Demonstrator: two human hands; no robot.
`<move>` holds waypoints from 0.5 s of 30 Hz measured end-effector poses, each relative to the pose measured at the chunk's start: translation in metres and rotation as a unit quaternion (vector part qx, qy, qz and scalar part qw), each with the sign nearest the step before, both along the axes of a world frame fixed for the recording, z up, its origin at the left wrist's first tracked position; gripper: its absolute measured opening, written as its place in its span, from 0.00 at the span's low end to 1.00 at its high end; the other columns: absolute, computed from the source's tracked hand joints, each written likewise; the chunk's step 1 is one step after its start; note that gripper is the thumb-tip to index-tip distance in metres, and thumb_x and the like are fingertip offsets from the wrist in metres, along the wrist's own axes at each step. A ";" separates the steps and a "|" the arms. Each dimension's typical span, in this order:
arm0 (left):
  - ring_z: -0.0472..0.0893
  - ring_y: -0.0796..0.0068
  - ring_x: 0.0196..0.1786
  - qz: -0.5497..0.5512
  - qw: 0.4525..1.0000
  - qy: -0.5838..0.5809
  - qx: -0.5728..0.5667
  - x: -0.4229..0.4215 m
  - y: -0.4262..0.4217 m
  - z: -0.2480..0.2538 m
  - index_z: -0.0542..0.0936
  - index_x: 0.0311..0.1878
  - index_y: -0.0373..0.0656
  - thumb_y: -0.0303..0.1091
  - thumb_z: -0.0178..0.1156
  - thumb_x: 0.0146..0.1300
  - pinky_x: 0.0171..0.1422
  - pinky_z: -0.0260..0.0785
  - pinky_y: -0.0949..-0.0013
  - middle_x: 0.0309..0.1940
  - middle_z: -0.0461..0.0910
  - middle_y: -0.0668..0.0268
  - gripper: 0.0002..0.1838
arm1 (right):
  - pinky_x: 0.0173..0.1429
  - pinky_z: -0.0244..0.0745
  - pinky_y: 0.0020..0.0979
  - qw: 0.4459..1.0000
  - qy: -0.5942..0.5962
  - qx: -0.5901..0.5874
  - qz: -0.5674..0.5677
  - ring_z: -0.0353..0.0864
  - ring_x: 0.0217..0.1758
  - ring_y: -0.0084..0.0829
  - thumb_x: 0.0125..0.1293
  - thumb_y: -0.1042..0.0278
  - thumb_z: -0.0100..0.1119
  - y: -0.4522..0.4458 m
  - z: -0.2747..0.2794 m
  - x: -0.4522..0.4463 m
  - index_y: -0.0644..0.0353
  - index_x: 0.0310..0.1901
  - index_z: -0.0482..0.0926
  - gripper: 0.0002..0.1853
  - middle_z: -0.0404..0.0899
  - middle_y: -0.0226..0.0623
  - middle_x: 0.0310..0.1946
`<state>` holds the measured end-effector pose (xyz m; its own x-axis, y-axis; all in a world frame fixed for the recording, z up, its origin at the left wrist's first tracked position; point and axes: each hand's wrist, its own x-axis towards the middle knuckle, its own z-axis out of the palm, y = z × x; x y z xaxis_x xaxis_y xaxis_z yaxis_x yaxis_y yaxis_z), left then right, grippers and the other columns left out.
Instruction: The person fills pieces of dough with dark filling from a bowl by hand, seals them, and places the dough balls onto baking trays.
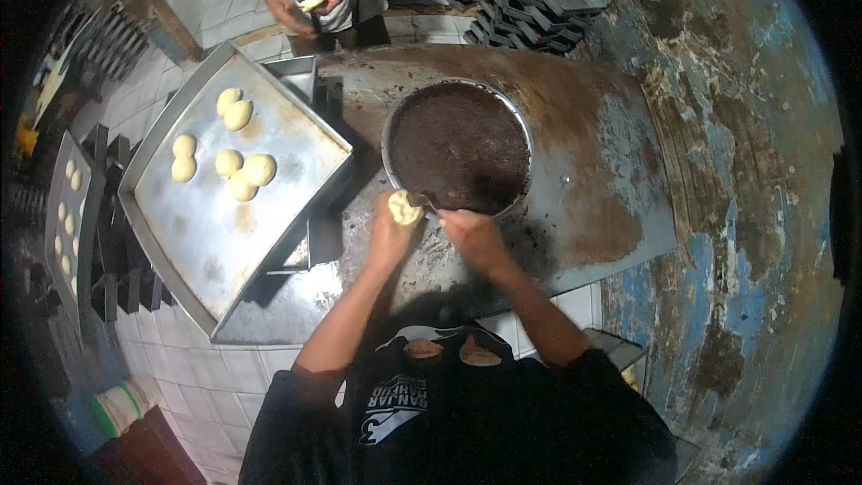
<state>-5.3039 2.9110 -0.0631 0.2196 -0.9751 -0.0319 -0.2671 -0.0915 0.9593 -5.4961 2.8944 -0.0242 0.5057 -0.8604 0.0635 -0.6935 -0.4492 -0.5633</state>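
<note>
Left grip (388, 233) around dough (404, 210), right grip (474, 235) on utensil (430, 209)

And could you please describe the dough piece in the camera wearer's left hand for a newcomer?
Find the round pan of dark filling on the table. At its near rim, the camera wearer's left hand holds the dough piece. Unlike the smooth balls on the tray, its upturned face looks uneven.
</note>
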 end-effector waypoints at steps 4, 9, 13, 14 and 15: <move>0.82 0.34 0.47 -0.035 0.984 -0.174 -0.014 -0.018 0.001 0.014 0.69 0.62 0.42 0.32 0.62 0.66 0.47 0.75 0.45 0.42 0.82 0.39 0.23 | 0.36 0.79 0.43 0.990 0.013 -0.116 -0.077 0.85 0.33 0.45 0.72 0.68 0.57 0.071 -0.003 0.024 0.64 0.54 0.83 0.14 0.84 0.49 0.36; 0.86 0.54 0.46 0.096 0.988 -0.106 0.051 0.015 0.017 -0.032 0.74 0.59 0.42 0.25 0.63 0.62 0.47 0.75 0.58 0.44 0.85 0.53 0.21 | 0.42 0.81 0.43 0.997 -0.077 -0.001 0.033 0.84 0.47 0.48 0.64 0.73 0.59 0.083 -0.023 -0.032 0.67 0.53 0.80 0.16 0.81 0.54 0.45; 0.80 0.72 0.52 -0.001 0.978 0.164 0.132 0.002 0.054 -0.015 0.72 0.65 0.45 0.14 0.62 0.51 0.52 0.75 0.67 0.51 0.80 0.70 0.35 | 0.57 0.77 0.45 0.998 -0.024 0.018 -0.057 0.84 0.46 0.53 0.63 0.73 0.63 0.079 -0.039 -0.048 0.69 0.49 0.83 0.14 0.83 0.57 0.42; 0.79 0.72 0.55 -0.044 0.969 0.226 0.093 -0.004 0.061 -0.032 0.68 0.68 0.45 0.13 0.63 0.48 0.56 0.73 0.69 0.55 0.79 0.68 0.40 | 0.61 0.75 0.46 0.993 -0.093 -0.016 -0.072 0.85 0.45 0.50 0.65 0.69 0.65 0.075 -0.048 -0.045 0.70 0.49 0.83 0.15 0.84 0.56 0.43; 0.78 0.73 0.56 -0.073 0.958 0.268 0.074 -0.017 0.074 -0.019 0.66 0.69 0.45 0.14 0.65 0.49 0.60 0.71 0.70 0.57 0.77 0.68 0.41 | 0.61 0.75 0.45 0.977 -0.179 0.073 -0.091 0.85 0.46 0.48 0.65 0.68 0.65 0.070 -0.044 -0.040 0.70 0.53 0.80 0.18 0.84 0.54 0.43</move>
